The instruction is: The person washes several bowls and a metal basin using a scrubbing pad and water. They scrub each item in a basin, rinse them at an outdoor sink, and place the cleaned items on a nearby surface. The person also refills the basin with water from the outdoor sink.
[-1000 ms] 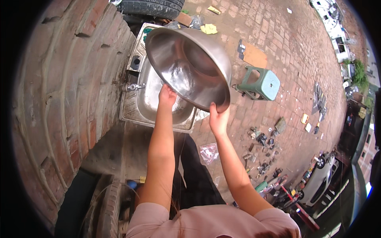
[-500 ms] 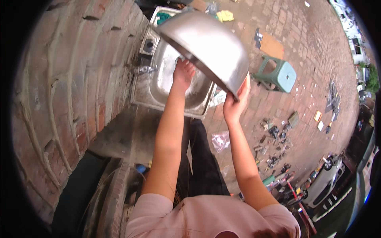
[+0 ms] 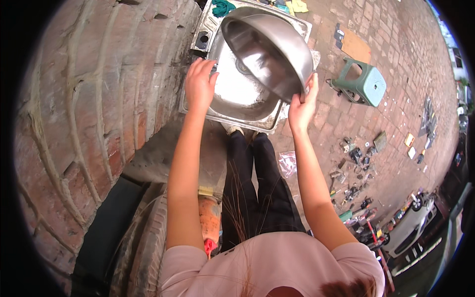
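Note:
A large stainless steel bowl [image 3: 289,42] is tilted over the metal sink [image 3: 245,115], its hollow side turned to the left and toward me. My right hand [image 3: 303,106] grips its near right rim, with the thumb on the inner side. My left hand [image 3: 200,86] is empty at the sink's left edge, fingers stretched out and thumb apart. It covers the place of the tap, so whether it touches the tap is hidden. The sink's drain [image 3: 242,67] shows beside the bowl.
A brick wall [image 3: 94,99] rises close on the left. Green cloth [image 3: 223,7] lies at the sink's far left corner. A green plastic stool [image 3: 363,81] stands to the right, near a brown board [image 3: 355,45]. Scattered parts [image 3: 356,158] and a plastic bag [image 3: 287,163] lie on the brick ground.
My left hand has come out from under the bowl and moved left to the tap. The bowl, still in my right hand, has turned so more of its inside shows. The view has shifted.

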{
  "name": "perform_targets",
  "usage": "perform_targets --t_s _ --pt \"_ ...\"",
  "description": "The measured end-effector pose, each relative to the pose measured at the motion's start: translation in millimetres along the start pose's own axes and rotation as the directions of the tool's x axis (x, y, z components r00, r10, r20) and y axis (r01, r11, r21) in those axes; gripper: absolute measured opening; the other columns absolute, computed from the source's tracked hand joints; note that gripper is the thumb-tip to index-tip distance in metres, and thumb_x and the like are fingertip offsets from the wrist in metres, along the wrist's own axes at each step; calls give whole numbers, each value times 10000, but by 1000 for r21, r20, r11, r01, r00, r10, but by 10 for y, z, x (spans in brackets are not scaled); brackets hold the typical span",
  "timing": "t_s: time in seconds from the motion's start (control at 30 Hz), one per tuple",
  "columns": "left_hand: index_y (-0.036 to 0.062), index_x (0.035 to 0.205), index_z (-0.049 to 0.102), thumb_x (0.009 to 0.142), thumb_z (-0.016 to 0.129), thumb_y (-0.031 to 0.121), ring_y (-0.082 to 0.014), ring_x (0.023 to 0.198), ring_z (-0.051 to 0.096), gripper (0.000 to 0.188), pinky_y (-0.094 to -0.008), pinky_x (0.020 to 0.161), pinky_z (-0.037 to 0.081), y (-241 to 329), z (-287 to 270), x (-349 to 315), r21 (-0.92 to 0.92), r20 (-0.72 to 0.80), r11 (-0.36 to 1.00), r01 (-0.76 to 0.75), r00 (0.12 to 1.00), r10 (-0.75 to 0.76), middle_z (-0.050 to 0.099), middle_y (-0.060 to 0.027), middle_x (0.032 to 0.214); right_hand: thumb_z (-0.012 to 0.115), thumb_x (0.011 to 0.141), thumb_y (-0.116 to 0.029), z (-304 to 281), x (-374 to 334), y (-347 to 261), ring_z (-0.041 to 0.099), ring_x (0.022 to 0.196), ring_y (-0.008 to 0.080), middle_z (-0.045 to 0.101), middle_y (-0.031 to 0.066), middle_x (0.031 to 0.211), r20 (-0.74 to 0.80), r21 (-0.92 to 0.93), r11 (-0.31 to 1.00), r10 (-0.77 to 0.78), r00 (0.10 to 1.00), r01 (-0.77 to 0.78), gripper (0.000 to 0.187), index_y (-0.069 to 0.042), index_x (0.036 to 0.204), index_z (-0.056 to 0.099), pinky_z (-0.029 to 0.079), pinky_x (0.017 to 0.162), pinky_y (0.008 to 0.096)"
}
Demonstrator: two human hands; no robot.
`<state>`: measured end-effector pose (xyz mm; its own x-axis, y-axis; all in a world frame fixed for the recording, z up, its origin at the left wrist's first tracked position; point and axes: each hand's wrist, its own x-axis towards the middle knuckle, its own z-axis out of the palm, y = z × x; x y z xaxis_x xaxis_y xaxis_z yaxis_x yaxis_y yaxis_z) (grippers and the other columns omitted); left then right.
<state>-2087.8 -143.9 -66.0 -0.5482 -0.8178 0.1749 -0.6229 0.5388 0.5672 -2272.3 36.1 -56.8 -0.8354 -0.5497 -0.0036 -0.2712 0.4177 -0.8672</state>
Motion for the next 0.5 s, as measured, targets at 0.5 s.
perform_targets --t_s 0.5 --pt "212 843 697 788 615 355 -316 661 621 174 -402 577 488 -76 111 215 265 -59 875 404 913 -404 645 -98 727 542 745 -52 513 -727 759 597 775 235 551 119 944 378 283 344 818 434 -895 369 15 1095 443 549 519 331"
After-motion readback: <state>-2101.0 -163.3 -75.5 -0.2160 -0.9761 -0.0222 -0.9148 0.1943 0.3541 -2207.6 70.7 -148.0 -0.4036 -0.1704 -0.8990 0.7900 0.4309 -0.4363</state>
